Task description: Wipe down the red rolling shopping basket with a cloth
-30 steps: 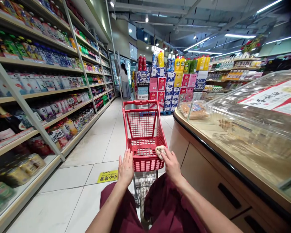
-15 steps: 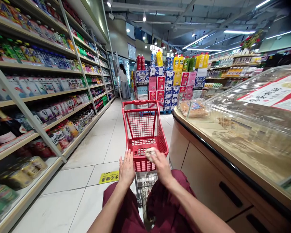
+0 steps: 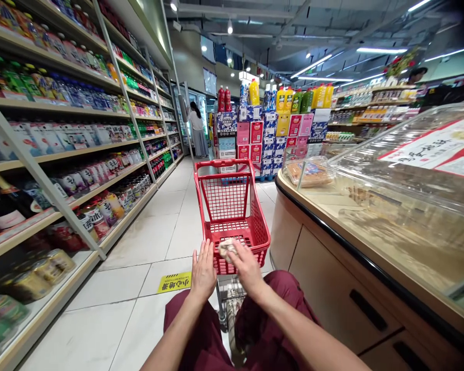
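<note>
In front of my knees stands a red plastic shopping cart (image 3: pixel 232 206) with mesh walls and no goods visible in its basket. My left hand (image 3: pixel 204 270) lies flat against the near left corner of the basket, fingers stretched out. With my right hand (image 3: pixel 246 267) I grip a crumpled whitish cloth (image 3: pixel 227 249), which is at the basket's near rim, close to my left fingers. Part of the near rim is hidden behind my hands and the cloth.
Drink shelves (image 3: pixel 62 129) run along the left. A glass-topped food counter (image 3: pixel 332 247) stands close on the right. Stacked drink cartons (image 3: pixel 251 139) rise beyond the cart, with a person (image 3: pixel 198 129) near them. A yellow floor sign (image 3: pixel 174 282) lies left of my knee.
My right hand has moved left along the near rim with the cloth, closer to my left hand. The basket has shifted very slightly. A person's head now shows at far right.
</note>
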